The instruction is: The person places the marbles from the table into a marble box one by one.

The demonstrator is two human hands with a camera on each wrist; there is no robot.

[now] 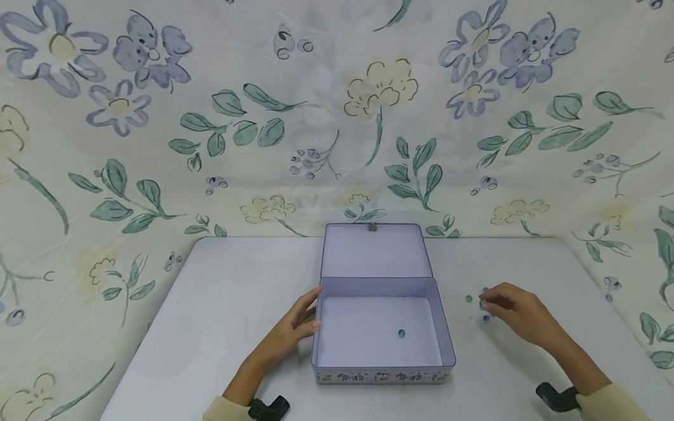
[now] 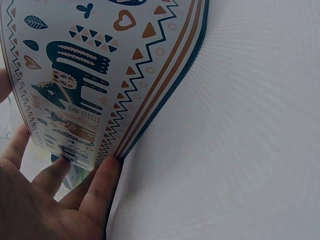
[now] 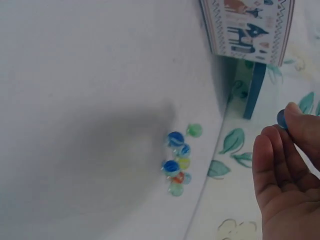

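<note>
"What room is there to move?"

"Left of the lilac rectangular tin box, the smooth white tabletop runs well out to its edge. On the right, a strip of tabletop separates the box's wall from a group of small blue, green, yellow and red glass marbles."

"And behind?"

"The plain lilac lid is swung back, its upper edge showing against the white cloth printed with flowers and leaves."

"Where are the hands?"

"The person's bare left hand touches the box's left wall with outstretched fingers, clenching nothing. The bare right hand pinches a round blue glass marble between thumb and fingers, near the group."

"Anything inside the box?"

"One round greenish glass marble lies on its floor, nearer the right wall, which stands between it and the right hand."
</note>
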